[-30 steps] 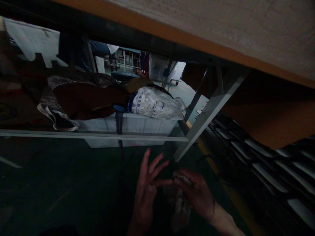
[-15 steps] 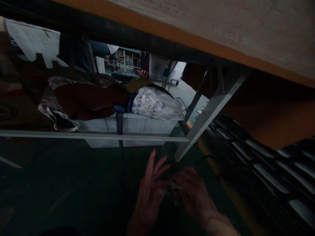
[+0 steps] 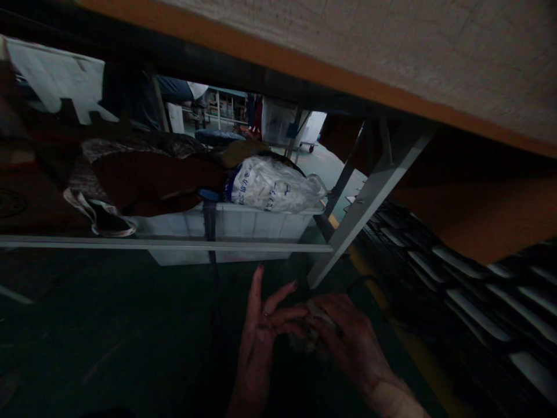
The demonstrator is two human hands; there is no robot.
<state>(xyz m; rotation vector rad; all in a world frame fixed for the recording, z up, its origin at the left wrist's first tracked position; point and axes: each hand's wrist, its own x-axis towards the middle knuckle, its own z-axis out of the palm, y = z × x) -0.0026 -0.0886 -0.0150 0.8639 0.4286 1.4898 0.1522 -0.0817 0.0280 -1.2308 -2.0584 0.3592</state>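
My left hand [image 3: 260, 339] is low in the middle of the head view, its fingers outstretched and partly spread. A ring shows on one finger. Its fingertips reach to my right hand [image 3: 350, 337], whose fingers are bent around a small pale, crumpled thing [image 3: 308, 337]. Dim light and blur hide what that thing is. Both hands are above the dark green floor, below the table's edge. Beyond them a white plastic bin [image 3: 256, 223] stands under the table, heaped with dark cloth [image 3: 156, 177] and a clear printed plastic bag [image 3: 270, 186].
The tabletop [image 3: 391, 64] with its orange edge crosses the upper view. A grey metal leg [image 3: 369, 200] slants down to the right of the bin, joined by a low crossbar [image 3: 174, 242]. Dark racks with pale slats [image 3: 474, 296] stand at right. A seated person's leg [image 3: 130, 93] shows behind.
The fingers of my left hand have spread farther and bent toward my right hand. More of the pale thing shows between the hands. The view has shifted slightly.
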